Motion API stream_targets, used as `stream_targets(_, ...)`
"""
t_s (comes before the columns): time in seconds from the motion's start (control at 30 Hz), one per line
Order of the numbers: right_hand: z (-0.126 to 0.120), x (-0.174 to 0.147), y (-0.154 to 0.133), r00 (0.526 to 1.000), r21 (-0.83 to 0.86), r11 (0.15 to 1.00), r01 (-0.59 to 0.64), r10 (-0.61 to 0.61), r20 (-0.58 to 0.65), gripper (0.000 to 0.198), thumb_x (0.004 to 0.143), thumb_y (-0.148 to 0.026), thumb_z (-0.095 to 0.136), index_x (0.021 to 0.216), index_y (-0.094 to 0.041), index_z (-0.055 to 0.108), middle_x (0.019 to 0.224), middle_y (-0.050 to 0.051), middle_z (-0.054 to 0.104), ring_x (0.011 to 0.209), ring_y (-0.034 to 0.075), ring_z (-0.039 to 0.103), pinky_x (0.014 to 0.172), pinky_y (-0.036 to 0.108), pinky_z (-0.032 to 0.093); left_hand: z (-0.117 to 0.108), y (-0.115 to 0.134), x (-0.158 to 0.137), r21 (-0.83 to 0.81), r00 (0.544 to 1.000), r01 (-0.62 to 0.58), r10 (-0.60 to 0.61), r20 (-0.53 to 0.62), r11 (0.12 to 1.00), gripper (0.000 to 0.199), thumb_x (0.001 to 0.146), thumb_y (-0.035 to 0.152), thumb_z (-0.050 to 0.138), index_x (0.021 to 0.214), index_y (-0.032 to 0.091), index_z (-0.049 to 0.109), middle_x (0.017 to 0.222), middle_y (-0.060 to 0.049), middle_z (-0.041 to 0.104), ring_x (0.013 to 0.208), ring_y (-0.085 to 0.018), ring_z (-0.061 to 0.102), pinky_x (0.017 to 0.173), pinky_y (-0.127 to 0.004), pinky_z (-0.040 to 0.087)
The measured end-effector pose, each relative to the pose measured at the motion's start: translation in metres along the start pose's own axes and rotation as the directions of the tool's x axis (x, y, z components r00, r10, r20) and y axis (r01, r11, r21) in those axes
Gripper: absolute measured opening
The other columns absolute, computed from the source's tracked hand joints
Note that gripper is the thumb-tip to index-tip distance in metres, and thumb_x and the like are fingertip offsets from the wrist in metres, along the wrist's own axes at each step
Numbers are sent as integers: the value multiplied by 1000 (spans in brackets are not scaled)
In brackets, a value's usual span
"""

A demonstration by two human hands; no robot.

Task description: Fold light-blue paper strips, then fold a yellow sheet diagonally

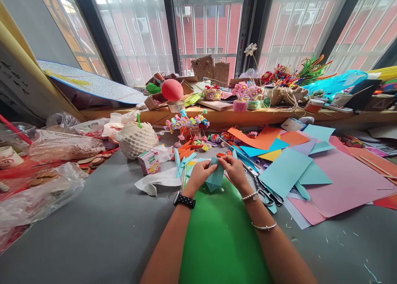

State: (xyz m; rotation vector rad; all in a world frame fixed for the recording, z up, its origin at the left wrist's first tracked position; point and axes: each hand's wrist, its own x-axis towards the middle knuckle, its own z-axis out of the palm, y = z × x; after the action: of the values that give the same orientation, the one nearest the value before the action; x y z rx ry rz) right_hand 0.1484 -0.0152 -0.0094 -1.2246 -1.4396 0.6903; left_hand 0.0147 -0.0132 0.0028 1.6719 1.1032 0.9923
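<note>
A small folded piece of teal paper (pixel 214 180) is held up between both hands, over a glossy green surface (pixel 226 234). My left hand (pixel 200 174) pinches its upper left side between thumb and fingers. At its upper right edge, my right hand (pixel 234 171) is closed on the same paper with the fingertips. The paper's lower end comes to a creased point. Scissors (pixel 268 193) with dark handles lie just right of my right hand. Teal paper strips (pixel 182 162) lie beyond my left hand.
Coloured paper sheets (pixel 347 180) cover the right of the grey table (pixel 102 230). A foam-netted fruit (pixel 137 140), a small printed box (pixel 149 162) and a white tissue (pixel 161 180) stand or lie to the left. Pipe-cleaner flowers (pixel 189 125) stand behind the hands. Plastic bags (pixel 65 145) lie far left.
</note>
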Motion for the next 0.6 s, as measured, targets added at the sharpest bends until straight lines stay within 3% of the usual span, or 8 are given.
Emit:
stream_targets(0.1,2,0,1,996,-189,979,81,-87,-23,22,75,-35,44,64,-17,51,66,4,56,61,15,50,56,26,37,1,-1,1,70,999,-25,28,-41,997,23,64,37,51,58,15,56,52,2,47,51,-10,38,45,-20,28)
stream_targets(0.2,5,0,6,981,-386,904,184,-192,18,23,79,-33,36,65,-19,48,66,4,54,62,16,48,55,26,35,1,0,0,128,997,-50,57,-52,991,21,64,35,50,57,16,55,54,2,48,53,-11,39,47,-21,29)
stream_targets(0.3,8,0,10,974,-488,845,218,-216,63,27,83,-33,29,66,-20,46,67,4,53,63,17,48,54,26,33,1,2,-1,148,996,-51,60,-62,988,22,65,35,50,52,16,51,50,3,44,50,-10,37,47,-21,27)
stream_targets(0.43,6,1,12,979,-522,829,201,-177,97,32,83,-36,29,61,-20,46,64,5,54,60,17,49,52,26,30,1,1,-1,117,999,-32,37,-41,993,25,65,36,49,50,17,47,49,4,39,48,-9,33,46,-21,25)
stream_targets(0.6,1,3,8,982,-376,913,161,-109,155,31,79,-40,38,56,-20,45,54,1,50,50,14,44,47,24,29,0,-3,2,132,996,7,5,-90,991,25,64,37,50,51,16,47,48,5,38,48,-9,32,45,-21,24)
